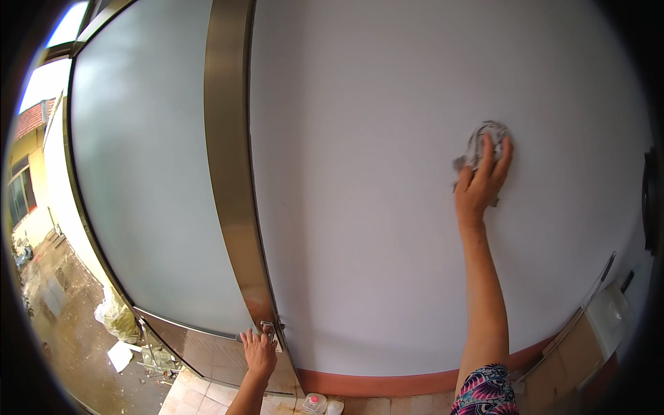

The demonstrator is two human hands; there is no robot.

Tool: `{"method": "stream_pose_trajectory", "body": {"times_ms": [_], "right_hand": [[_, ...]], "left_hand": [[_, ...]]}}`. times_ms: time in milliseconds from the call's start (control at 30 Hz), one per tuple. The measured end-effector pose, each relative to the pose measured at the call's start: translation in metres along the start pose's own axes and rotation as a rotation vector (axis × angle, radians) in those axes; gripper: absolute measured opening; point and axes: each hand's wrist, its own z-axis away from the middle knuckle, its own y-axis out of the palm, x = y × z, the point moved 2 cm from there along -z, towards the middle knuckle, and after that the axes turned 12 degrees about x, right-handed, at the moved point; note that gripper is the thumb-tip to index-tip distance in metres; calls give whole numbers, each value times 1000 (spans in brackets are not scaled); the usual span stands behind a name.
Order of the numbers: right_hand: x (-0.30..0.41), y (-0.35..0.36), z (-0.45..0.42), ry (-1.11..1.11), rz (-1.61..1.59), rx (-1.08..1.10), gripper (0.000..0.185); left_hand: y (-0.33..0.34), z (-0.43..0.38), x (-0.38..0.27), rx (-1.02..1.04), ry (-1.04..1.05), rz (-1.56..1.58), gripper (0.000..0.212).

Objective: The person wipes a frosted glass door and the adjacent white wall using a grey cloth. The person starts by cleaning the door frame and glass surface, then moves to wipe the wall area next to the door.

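Note:
My right hand (480, 181) presses a crumpled grey cloth (490, 140) flat against the white wall (373, 181), at the right of the view. The fingers are spread over the cloth. At the lower left, my left hand (259, 353) rests by the handle of a metal-framed door (231, 155) with a frosted glass panel (140, 171). Its fingers lie over the handle area, and whether they close round it cannot be told.
Plastic bottles (314, 403) stand on the tiled floor beneath the wall's red skirting (378, 383). A cardboard piece (570, 358) and a long thin rod lean at the lower right. Outside the door, a filled plastic bag (118, 316) sits on wet ground.

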Motion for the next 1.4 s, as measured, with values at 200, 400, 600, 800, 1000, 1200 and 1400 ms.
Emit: {"method": "stream_pose_trajectory", "body": {"times_ms": [200,400,600,800,1000,1200,1400], "right_hand": [[124,11,228,-898,-105,617,43],[84,8,183,-716,-134,530,43],[20,13,5,2,-201,-41,54],[135,43,109,-360,-353,363,49],[168,42,358,-1150,-321,764,32],[174,76,241,-666,-316,534,38],[199,108,211,-481,-358,380,38]], "left_hand": [[10,-4,-5,29,19,6,54],[1,1,1,60,-21,-12,53],[11,-3,-10,19,10,12,37],[-2,1,-9,-42,-39,-72,48],[8,8,-23,16,-102,76,76],[40,95,-9,124,-170,159,81],[134,272,35,499,-641,297,76]]}}
